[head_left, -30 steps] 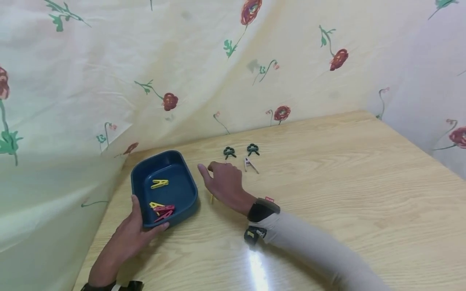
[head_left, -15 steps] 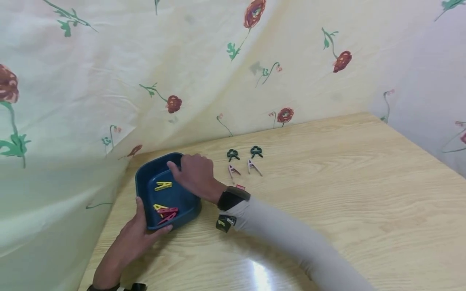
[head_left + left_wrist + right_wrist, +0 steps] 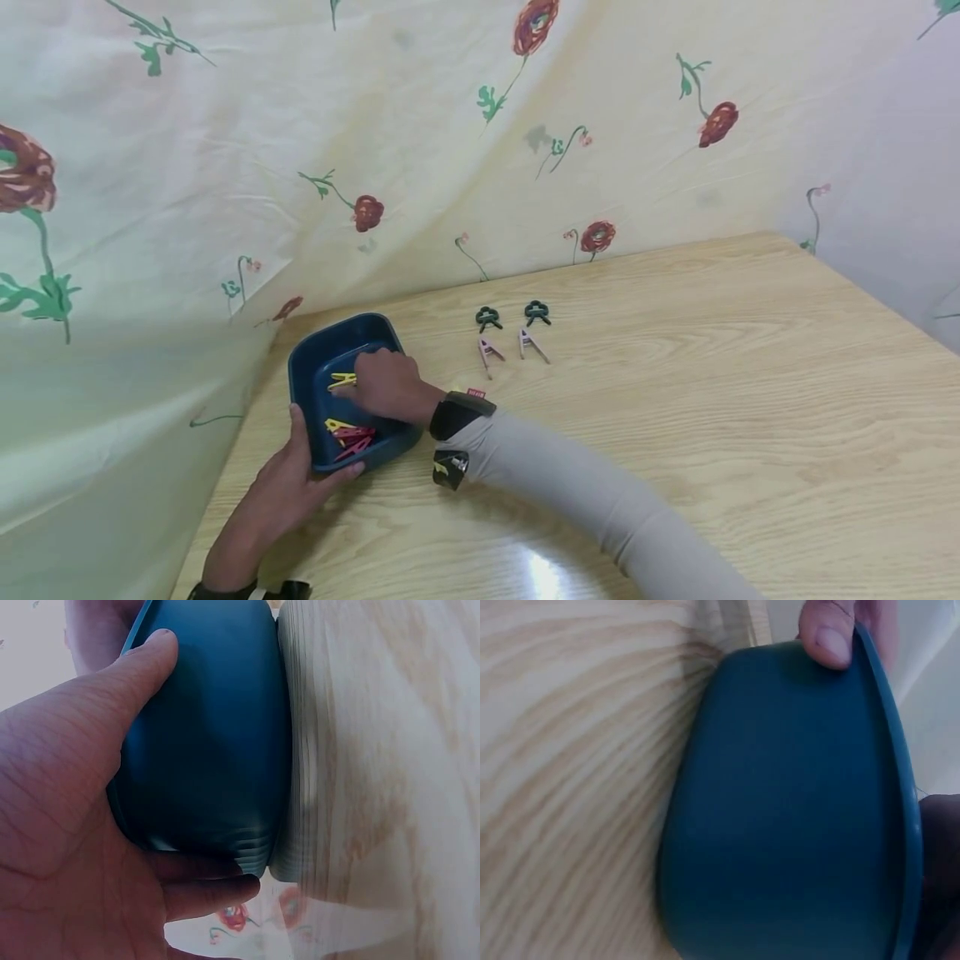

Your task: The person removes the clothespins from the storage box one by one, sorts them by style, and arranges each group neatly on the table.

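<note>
A dark blue plastic bin [image 3: 315, 358] stands on the table at left. My left hand [image 3: 281, 492] grips its near-left corner; in the left wrist view the thumb [image 3: 154, 664] lies on the bin's wall and the fingers bend round another side. My right hand [image 3: 386, 383] is lowered into the bin, thumb beside a yellow clothespin [image 3: 342, 379]. Its fingertips are hidden, so I cannot tell whether they hold anything. Closer to my left hand, another yellow clothespin [image 3: 334, 426] and red clothespins [image 3: 356, 437] lie on the bin's floor.
Beyond my right wrist, two dark green clamps [image 3: 487, 317] sit in a row at the back of the wooden table [image 3: 712, 400]. Two pale pink clamps [image 3: 489, 352] lie in front of them. A flowered cloth [image 3: 420, 150] hangs behind the table.
My right hand has moved left from the table beside the bin, over its rim, and down inside. The left hand keeps its grip on the corner. A pink clamp has come into sight.
</note>
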Demonstrator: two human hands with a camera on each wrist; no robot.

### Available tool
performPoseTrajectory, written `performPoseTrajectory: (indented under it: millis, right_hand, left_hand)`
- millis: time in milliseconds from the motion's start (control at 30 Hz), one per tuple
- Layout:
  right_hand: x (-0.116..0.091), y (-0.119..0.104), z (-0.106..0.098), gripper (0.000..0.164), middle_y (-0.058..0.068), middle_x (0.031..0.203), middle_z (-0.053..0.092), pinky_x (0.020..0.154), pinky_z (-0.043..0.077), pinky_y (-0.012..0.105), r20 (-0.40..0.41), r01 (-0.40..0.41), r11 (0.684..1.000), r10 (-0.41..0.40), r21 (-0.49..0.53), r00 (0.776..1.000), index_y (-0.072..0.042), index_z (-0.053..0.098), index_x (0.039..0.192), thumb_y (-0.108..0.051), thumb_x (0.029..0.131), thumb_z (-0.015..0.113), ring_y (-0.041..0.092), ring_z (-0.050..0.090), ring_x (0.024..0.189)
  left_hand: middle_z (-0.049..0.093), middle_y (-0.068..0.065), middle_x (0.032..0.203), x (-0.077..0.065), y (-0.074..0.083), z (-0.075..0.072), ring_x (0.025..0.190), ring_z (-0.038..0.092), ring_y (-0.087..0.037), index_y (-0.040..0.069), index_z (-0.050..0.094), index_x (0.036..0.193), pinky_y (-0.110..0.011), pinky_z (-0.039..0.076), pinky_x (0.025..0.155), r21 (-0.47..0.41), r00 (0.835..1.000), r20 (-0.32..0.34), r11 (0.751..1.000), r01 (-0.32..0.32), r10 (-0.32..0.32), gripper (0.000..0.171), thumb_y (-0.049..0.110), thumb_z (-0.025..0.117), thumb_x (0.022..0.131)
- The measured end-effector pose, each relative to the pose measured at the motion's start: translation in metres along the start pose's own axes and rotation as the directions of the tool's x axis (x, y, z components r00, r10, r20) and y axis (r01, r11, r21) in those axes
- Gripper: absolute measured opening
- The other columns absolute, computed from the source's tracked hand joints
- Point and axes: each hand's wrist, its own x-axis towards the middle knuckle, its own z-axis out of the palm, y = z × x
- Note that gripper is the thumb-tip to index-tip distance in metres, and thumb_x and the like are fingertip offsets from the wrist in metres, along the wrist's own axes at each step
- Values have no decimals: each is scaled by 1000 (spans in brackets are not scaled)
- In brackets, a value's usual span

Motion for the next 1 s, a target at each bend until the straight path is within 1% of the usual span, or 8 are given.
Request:
performPoseTrajectory:
  millis: [100,233,333,433,567,800,900,1000]
  right_hand:
    - [-1,-3,6,45,-4,62,53,46,42,23,56,17,999,-15,-33,998,-14,66,78,-58,92,63,10,53,53]
    - [-2,-7,14,44,-7,57,45,44,37,22,88,87,993,-80,-82,993,-16,64,72,-56,90,67,8,48,49]
    - [-2,-10,18,44,-7,54,43,42,34,21,92,142,983,-132,-112,987,-18,61,66,-53,90,68,8,47,47]
    - [-3,-14,21,39,-7,57,48,43,37,21,89,168,977,-157,-129,984,-19,60,70,-50,91,69,7,50,50]
    - [-2,-19,28,33,-8,61,52,45,40,22,82,197,969,-187,-146,979,-20,62,78,-49,92,68,7,51,54]
    - [-2,-25,34,33,-10,61,53,47,43,22,71,246,958,-238,-146,969,-21,63,77,-50,92,68,5,51,55]
    - [-1,-27,35,27,-11,67,55,53,47,24,82,288,940,-278,-180,957,-22,64,83,-47,93,68,3,54,61]
    - [0,-29,36,20,-11,75,60,67,52,26,96,331,913,-317,-237,944,-22,66,90,-42,95,67,3,58,71]
  left_hand:
    - [20,-34,157,-1,0,0,135,40,-51,7,-31,151,-67,37,102,-1,1000,3,1000,-2,2,129,72,60,85]
    - [13,-35,158,-1,1,-1,137,34,-53,5,-31,150,-67,35,102,10,1000,10,1000,-1,1,129,73,58,85]
    - [12,-36,158,-1,0,-1,138,31,-54,3,-31,150,-68,35,102,18,1000,3,1000,-13,12,129,73,58,86]
    - [14,-36,158,-1,0,-1,137,33,-53,3,-30,150,-67,36,101,16,1000,-10,1000,-27,27,129,72,58,86]
    - [14,-35,158,-1,-1,0,137,34,-53,3,-29,151,-67,37,100,19,1000,-8,1000,-18,18,129,72,59,86]
    - [13,-36,158,-1,-2,1,138,32,-53,3,-30,150,-67,35,101,32,1000,-5,999,-21,21,129,74,57,85]
    - [14,-36,158,-1,-3,0,136,35,-52,3,-29,150,-67,37,100,34,999,-11,999,-36,36,128,72,58,86]
    - [13,-36,158,-2,-3,-1,136,35,-53,3,-30,149,-66,37,100,36,999,-10,998,-45,45,128,69,60,87]
